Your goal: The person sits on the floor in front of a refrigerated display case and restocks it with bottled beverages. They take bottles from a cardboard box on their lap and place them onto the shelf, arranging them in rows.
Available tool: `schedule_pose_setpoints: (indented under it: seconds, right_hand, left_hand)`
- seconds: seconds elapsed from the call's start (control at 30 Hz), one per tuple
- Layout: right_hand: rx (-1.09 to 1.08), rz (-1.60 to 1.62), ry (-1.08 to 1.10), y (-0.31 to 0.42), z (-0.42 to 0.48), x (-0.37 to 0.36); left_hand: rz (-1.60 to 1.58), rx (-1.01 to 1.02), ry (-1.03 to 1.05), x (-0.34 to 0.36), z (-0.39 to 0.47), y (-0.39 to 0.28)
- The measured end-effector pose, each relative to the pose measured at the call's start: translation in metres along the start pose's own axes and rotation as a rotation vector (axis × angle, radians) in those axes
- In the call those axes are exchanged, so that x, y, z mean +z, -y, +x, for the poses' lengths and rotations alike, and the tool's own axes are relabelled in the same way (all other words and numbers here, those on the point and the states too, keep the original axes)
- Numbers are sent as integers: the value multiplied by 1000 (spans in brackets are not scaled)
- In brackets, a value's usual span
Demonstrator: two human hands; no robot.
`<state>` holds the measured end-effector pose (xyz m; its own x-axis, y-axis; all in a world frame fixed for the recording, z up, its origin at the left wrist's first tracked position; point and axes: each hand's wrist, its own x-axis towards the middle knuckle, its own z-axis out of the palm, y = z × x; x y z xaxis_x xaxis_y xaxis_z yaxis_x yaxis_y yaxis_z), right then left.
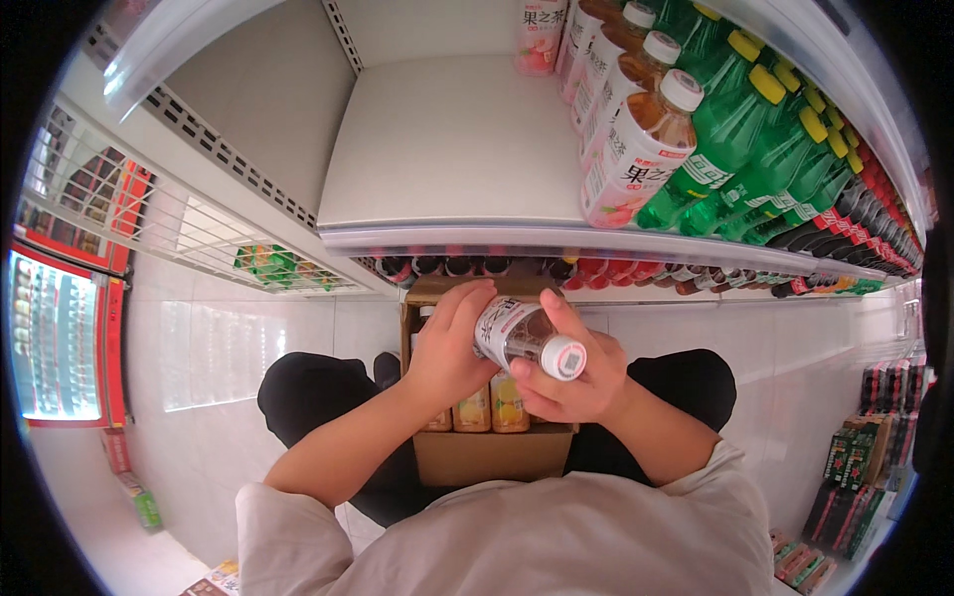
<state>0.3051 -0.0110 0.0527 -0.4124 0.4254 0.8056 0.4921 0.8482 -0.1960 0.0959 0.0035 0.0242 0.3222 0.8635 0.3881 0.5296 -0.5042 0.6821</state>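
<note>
My left hand wraps the lower body of a plastic tea bottle with a white cap and a printed label. Around the bottle's shoulder and neck, my right hand has its thumb and fingers on opposite sides. The bottle lies tilted, cap towards the lower right. Below both hands, between my knees, stands an open cardboard box. Bottles with yellow fruit labels show inside it; my hands hide much of the rest. Ahead, a row of pink-labelled tea bottles stands on a white shelf.
Green soda bottles with yellow caps and dark cola bottles fill the shelf's right. The shelf's front edge overhangs a lower row of bottles. A wire rack and a red-framed fridge are left; stacked drink packs are right.
</note>
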Motion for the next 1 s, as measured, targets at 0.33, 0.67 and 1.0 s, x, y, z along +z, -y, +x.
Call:
schedule_pose_setpoints:
  seconds: [0.33,0.67,1.0]
  right_hand:
    - [103,-44,-134,-10,29,-13]
    - [-157,-397,-293,-51,128,16]
    - [478,-672,-51,-141,195,79]
  left_hand:
    - [-8,199,-110,-24,15,1]
    - [328,99,-196,-49,23,15]
    - [360,36,-98,-53,16,16]
